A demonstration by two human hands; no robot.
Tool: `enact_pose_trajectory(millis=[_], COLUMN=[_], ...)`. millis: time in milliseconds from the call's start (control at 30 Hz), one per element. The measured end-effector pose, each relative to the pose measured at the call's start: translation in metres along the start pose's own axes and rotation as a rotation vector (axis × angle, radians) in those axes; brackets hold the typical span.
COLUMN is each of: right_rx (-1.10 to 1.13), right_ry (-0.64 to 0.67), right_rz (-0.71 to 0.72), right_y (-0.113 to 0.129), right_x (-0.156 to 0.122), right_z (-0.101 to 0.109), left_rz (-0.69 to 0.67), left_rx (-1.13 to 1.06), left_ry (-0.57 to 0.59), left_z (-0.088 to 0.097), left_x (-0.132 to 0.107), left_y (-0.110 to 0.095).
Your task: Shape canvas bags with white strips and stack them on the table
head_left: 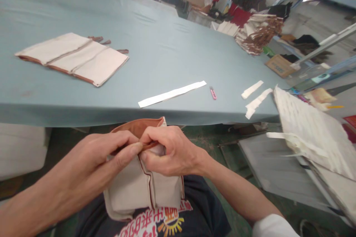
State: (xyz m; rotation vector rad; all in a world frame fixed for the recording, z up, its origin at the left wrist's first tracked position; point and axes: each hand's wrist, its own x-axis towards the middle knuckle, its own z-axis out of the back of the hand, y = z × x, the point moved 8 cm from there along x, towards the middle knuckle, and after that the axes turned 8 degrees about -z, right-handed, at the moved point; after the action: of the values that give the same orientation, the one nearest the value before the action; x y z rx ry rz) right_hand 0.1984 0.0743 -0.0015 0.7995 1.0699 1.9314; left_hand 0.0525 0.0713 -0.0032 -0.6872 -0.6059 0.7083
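Note:
A cream fabric bag (126, 192) with brown trim rests on my lap, its brown-edged opening facing up. My left hand (111, 153) is closed on the rim, thumb and fingers pinching the brown edge. Right beside it, my right hand (169, 150) grips the same rim, fingers curled over the trim. The two hands meet at the middle of the near edge. Behind them the brown lining (133, 127) shows, rising to a corner. The fingertips hide part of the edge between them.
On the blue-green table (111, 100) lie flat cream panels (75, 57), a white strip (172, 93), pink thread snips (213, 93) and fabric scraps (257, 103). A pile of cream and brown pieces (258, 33) sits at the far right. More fabric (314, 129) is stacked at my right.

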Motion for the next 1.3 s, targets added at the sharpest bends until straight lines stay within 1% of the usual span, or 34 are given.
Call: enact_pose_trajectory(millis=[100,167,233,300,367,400,433,500,567,600,633,700,767,833,900,1000,1067,1133,1200,1300], right_rx=[-0.003,0.012,-0.004,-0.071,-0.161,-0.203,-0.237,-0.302,-0.37,-0.396,-0.407,-0.376,-0.302,-0.254,-0.233,-0.168,-0.115,-0.074,-0.041,0.001], right_ry=[0.072,0.139,0.18,0.18,0.169,0.163,0.157,0.148,0.159,0.169,0.183,0.215,0.252,0.262,0.236,0.206,0.223,0.251,0.273,0.3], right_rz=[-0.014,-0.009,0.019,0.062,0.109,0.128,0.141,0.126,0.046,-0.011,-0.07,-0.163,-0.186,-0.137,-0.052,0.041,0.057,0.059,0.047,-0.014], right_y=[-0.004,-0.009,-0.012,-0.011,-0.007,-0.005,-0.005,-0.009,-0.024,-0.035,-0.046,-0.064,-0.07,-0.062,-0.046,-0.021,-0.011,-0.005,-0.003,-0.008], right_x=[0.0,-0.001,-0.004,-0.008,-0.012,-0.014,-0.015,-0.015,-0.012,-0.011,-0.011,-0.012,-0.016,-0.021,-0.023,-0.022,-0.018,-0.013,-0.01,-0.009], right_z=[0.0,-0.002,-0.004,-0.007,-0.009,-0.009,-0.007,-0.001,0.01,0.016,0.022,0.031,0.033,0.03,0.029,0.029,0.029,0.028,0.028,0.026], left_rz=[-0.163,-0.19,-0.151,-0.062,0.016,0.019,-0.016,-0.173,-0.317,-0.344,-0.338,-0.283,-0.255,-0.247,-0.217,-0.148,-0.09,-0.059,-0.064,-0.032], left_rx=[0.039,0.05,0.014,-0.059,-0.125,-0.129,-0.101,0.029,0.169,0.217,0.245,0.288,0.326,0.361,0.372,0.334,0.244,0.096,-0.051,-0.186], left_ry=[0.064,0.081,0.121,0.174,0.198,0.19,0.169,0.093,0.025,0.0,-0.021,-0.04,-0.053,-0.079,-0.093,-0.101,-0.072,-0.009,0.039,0.058], left_z=[-0.003,-0.004,-0.008,-0.016,-0.023,-0.025,-0.025,-0.023,-0.023,-0.023,-0.023,-0.023,-0.023,-0.019,-0.013,-0.002,0.0,-0.005,-0.013,-0.023], left_x=[0.002,0.0,-0.003,-0.008,-0.011,-0.012,-0.012,-0.012,-0.017,-0.021,-0.025,-0.035,-0.044,-0.051,-0.053,-0.047,-0.038,-0.027,-0.016,-0.004], left_y=[-0.011,-0.011,-0.003,0.008,0.016,0.015,0.01,-0.008,-0.023,-0.025,-0.022,-0.005,0.013,0.027,0.038,0.041,0.038,0.031,0.022,0.014])
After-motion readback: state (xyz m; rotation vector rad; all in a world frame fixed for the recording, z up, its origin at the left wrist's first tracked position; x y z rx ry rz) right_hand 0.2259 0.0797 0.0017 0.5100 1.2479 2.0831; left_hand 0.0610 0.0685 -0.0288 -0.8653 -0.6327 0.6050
